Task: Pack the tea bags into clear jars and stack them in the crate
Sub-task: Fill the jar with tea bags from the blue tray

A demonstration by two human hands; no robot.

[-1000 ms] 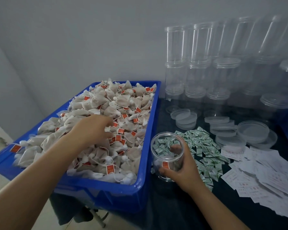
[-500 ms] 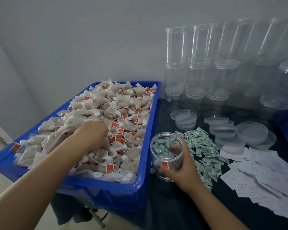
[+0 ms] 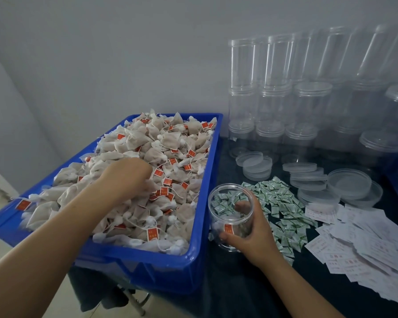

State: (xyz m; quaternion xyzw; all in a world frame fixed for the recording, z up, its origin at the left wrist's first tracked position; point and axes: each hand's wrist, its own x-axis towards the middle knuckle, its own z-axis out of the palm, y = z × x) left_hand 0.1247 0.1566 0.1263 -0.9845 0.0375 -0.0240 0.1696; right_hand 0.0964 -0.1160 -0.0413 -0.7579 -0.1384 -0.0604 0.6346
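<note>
tea bags [image 3: 161, 161]: soft mesh pouches heaped in blue crate [image 3: 202, 260], left | left hand [image 3: 126, 177]: fingers curled into heap | right hand [image 3: 251, 235]: grips clear round jar [image 3: 230, 214] just right of crate rim | green sachets [image 3: 283, 203], flat lids [image 3: 349, 183] farther right

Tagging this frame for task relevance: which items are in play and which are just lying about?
In play: left hand in the tea bags; blue crate; right hand gripping the open jar.
Lying about for now: stacked empty jars, loose lids, green sachets, paper slips.
</note>
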